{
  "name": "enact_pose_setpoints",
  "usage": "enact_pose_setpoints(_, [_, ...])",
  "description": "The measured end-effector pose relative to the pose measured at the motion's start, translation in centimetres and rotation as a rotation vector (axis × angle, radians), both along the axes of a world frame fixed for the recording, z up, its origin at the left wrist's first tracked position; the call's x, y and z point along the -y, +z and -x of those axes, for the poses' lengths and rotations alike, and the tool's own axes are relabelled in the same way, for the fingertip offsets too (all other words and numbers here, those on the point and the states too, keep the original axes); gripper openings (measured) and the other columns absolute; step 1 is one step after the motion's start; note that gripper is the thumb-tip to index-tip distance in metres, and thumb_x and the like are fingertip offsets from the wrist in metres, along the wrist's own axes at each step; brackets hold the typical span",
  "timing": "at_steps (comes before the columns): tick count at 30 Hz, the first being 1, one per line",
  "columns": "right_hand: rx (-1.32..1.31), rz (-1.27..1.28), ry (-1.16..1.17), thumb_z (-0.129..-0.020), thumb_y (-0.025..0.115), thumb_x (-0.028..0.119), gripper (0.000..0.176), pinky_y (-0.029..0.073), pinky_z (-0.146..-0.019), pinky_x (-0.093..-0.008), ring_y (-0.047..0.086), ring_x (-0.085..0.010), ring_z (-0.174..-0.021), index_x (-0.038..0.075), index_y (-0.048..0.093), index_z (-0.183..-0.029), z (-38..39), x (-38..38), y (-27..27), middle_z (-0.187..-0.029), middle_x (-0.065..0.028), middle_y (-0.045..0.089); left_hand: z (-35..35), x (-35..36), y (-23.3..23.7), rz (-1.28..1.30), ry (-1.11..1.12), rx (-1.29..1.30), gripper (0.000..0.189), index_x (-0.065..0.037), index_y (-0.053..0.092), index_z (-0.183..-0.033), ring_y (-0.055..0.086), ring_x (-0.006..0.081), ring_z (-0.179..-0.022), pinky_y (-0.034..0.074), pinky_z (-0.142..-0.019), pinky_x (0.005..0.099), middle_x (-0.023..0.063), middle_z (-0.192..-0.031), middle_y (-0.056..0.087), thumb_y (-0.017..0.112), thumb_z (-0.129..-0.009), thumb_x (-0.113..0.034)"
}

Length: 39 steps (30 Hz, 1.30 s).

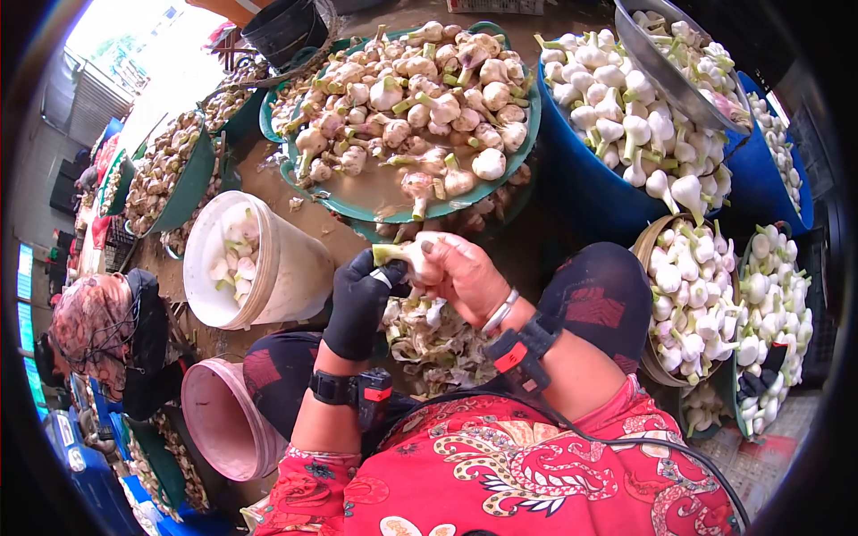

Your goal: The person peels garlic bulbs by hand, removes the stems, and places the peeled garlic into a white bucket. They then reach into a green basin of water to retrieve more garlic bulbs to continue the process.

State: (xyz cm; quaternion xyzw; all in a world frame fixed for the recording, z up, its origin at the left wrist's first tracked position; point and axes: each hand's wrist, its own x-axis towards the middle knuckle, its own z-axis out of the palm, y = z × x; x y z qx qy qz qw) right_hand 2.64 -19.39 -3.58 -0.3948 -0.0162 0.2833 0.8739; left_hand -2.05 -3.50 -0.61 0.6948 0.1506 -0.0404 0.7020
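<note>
A garlic bulb (411,259) with a short green-tipped stem is held between both hands above my lap. My left hand (354,302), in a black glove, is closed around it on the stem side; a small pale strip shows at its thumb, too small to make out. The bare fingers of my right hand (469,279) pinch the bulb from the other side. Below the hands lies a heap of papery garlic skins (433,348). Just beyond them stands a green tub (407,214) piled with unpeeled garlic bulbs.
At left, a white bucket (286,268) contains some peeled garlic, and a pink bucket (214,420) lies tilted beside my knee. Blue drums (581,183) and a basket (657,344) of white bulbs stand at right. Another person's patterned head covering (89,326) is at far left.
</note>
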Motion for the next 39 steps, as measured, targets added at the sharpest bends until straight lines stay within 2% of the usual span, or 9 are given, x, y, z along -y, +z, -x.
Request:
enact_pose_setpoints(2, [-0.283,-0.056,0.443,-0.089,0.059,0.032,0.034,0.043,-0.048,-0.023,0.058,-0.0139,-0.061,0.006,0.052,-0.111,-1.5,1.3,-0.6,-0.078,-0.0049,0.061,0.2,-1.2,-0.3,-0.14,-0.048,0.076,0.019,-0.004,0.063,-0.101,0.064,0.0179,-0.074,0.05,-0.067,0.0312,0.0041,-0.085,0.065,0.06,-0.083,-0.006])
enact_pose_setpoints(4, [-0.35,-0.049,0.718,-0.089,0.058,0.036,0.032,0.044,-0.045,-0.0246,0.06,-0.0168,-0.059,0.007,0.058,-0.099,-1.8,1.8,0.4,-0.077,-0.0086,0.063,0.0,-2.2,0.5,-0.966,-0.311,0.519,0.023,-0.006,0.065,-0.098,0.062,0.0259,-0.079,0.048,-0.071,0.0334,0.0073,-0.084,0.064,0.063,-0.075,-0.009])
enact_pose_setpoints(12, [-0.19,-0.157,0.59,-0.087,0.063,0.032,0.032,0.052,-0.064,-0.029,0.063,-0.0177,-0.073,0.007,0.056,-0.107,-0.8,1.4,1.4,-0.085,-0.0052,0.061,2.6,-2.3,0.8,0.276,-0.11,-0.045,0.038,0.0,0.056,-0.12,0.06,0.0107,-0.077,0.05,-0.067,0.025,0.0054,-0.096,0.064,0.064,-0.085,-0.013])
enact_pose_setpoints(22, [-0.09,0.013,0.18,-0.09,0.059,0.012,0.021,0.048,-0.073,-0.026,0.06,-0.0124,-0.076,0.005,0.06,-0.11,-1.1,0.2,1.3,-0.087,-0.0012,0.063,1.8,-0.3,2.4,0.039,-0.056,0.042,0.014,0.0,0.063,-0.096,0.057,0.009,-0.067,0.046,-0.062,0.0231,0.0041,-0.086,0.062,0.061,-0.088,-0.01])
enact_pose_setpoints(24, [0.376,0.135,-0.027,-0.093,0.053,0.006,0.021,0.049,-0.071,-0.0236,0.059,-0.0096,-0.077,-0.002,0.06,-0.111,-0.7,0.0,1.6,-0.086,-0.0014,0.064,1.0,-1.4,2.5,-0.698,-0.284,0.606,0.016,0.0,0.062,-0.094,0.056,0.0097,-0.064,0.045,-0.06,0.0229,0.0018,-0.072,0.058,0.054,-0.092,-0.013])
enact_pose_setpoints(29, [0.142,-0.055,-0.191,-0.094,0.049,0.005,0.024,0.052,-0.074,-0.0283,0.062,-0.014,-0.08,-0.001,0.054,-0.116,-2.1,3.0,4.6,-0.096,-0.0068,0.063,0.7,-6.8,-2.0,0.361,0.292,0.011,0.016,-0.004,0.057,-0.096,0.057,0.0143,-0.065,0.047,-0.058,0.0283,0.0017,-0.07,0.057,0.054,-0.091,-0.019])
enact_pose_setpoints(31, [0.126,-0.072,-0.174,-0.092,0.05,0.002,0.025,0.052,-0.075,-0.0276,0.062,-0.0141,-0.081,-0.001,0.055,-0.116,-2.9,3.6,4.9,-0.097,-0.0071,0.063,1.3,-7.2,-1.7,0.345,0.302,0.009,0.018,-0.004,0.058,-0.097,0.057,0.0136,-0.064,0.048,-0.058,0.0277,0.0021,-0.071,0.057,0.053,-0.092,-0.02])
enact_pose_setpoints(34, [0.753,0.607,0.053,-0.073,0.056,-0.006,0.038,0.049,-0.077,-0.0227,0.059,-0.0105,-0.084,0.003,0.06,-0.111,-2.8,1.9,2.4,-0.093,-0.0026,0.062,1.4,-4.9,0.1,0.216,0.218,0.084,0.025,-0.003,0.06,-0.099,0.056,0.0126,-0.064,0.048,-0.059,0.0269,0.0027,-0.073,0.059,0.051,-0.094,-0.025])
enact_pose_setpoints(39, [0.447,0.422,0.027,-0.078,0.067,-0.001,0.032,0.052,-0.07,-0.0251,0.059,-0.009,-0.081,0.006,0.056,-0.107,-0.3,-0.5,1.2,-0.089,-0.0022,0.06,0.5,-2.1,1.2,0.252,0.171,0.076,0.026,0.0,0.06,-0.108,0.06,0.0157,-0.07,0.051,-0.062,0.0292,0.0078,-0.087,0.064,0.057,-0.091,-0.019])
